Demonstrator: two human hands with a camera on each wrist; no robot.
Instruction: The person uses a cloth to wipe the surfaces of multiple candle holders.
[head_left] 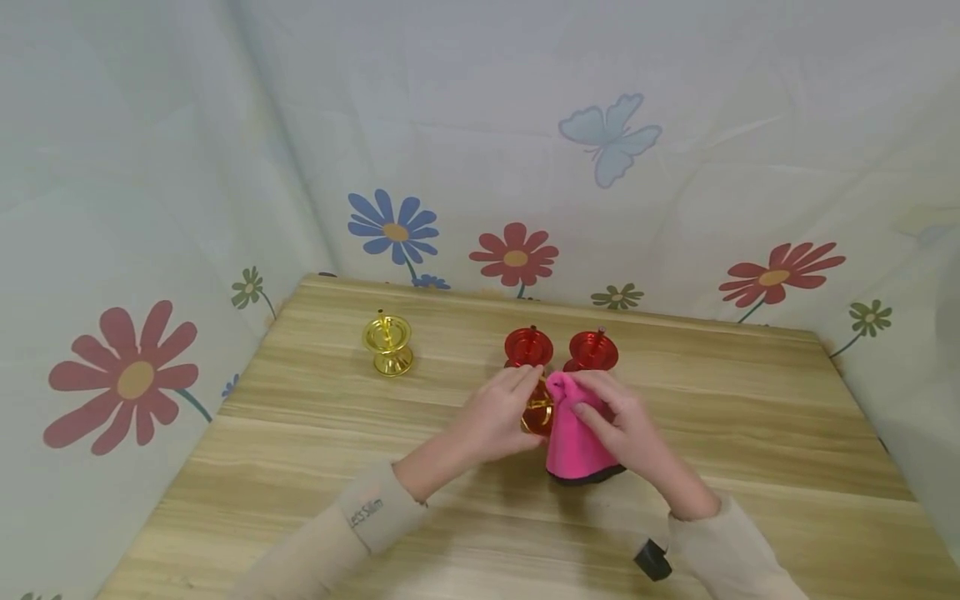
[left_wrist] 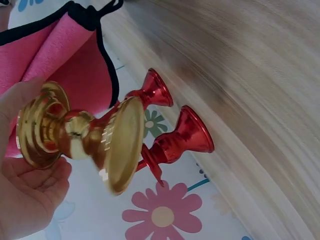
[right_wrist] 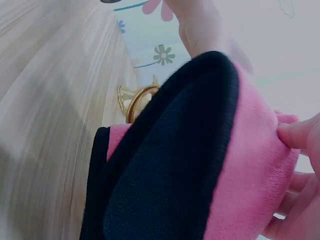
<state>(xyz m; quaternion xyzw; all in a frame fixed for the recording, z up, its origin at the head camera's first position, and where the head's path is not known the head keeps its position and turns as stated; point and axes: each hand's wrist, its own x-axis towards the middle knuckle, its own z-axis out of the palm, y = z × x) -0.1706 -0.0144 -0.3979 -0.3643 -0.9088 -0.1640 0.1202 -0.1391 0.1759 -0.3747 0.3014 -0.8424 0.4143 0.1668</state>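
Observation:
My left hand [head_left: 487, 421] holds a shiny gold candle holder [left_wrist: 77, 132] by its dished top, thumb on one side and fingers on the other. In the left wrist view its flared base points away from the palm. Gathered in my right hand [head_left: 628, 425] is a pink cloth [head_left: 576, 442] with black edging, pinched near its top so that it hangs in a cone. The right wrist view shows the cloth's dark side [right_wrist: 165, 155] and the fingertips on the pink side. The cloth is right beside the held candle holder, close to the left fingertips.
Two red candle holders [head_left: 528, 346] [head_left: 592, 350] stand upright just beyond my hands. Farther left stands another gold candle holder [head_left: 390, 342]. A flower-printed curtain [head_left: 450, 125] rises behind the wooden table [head_left: 300, 433]. A small black block [head_left: 652, 560] shows beside the right sleeve.

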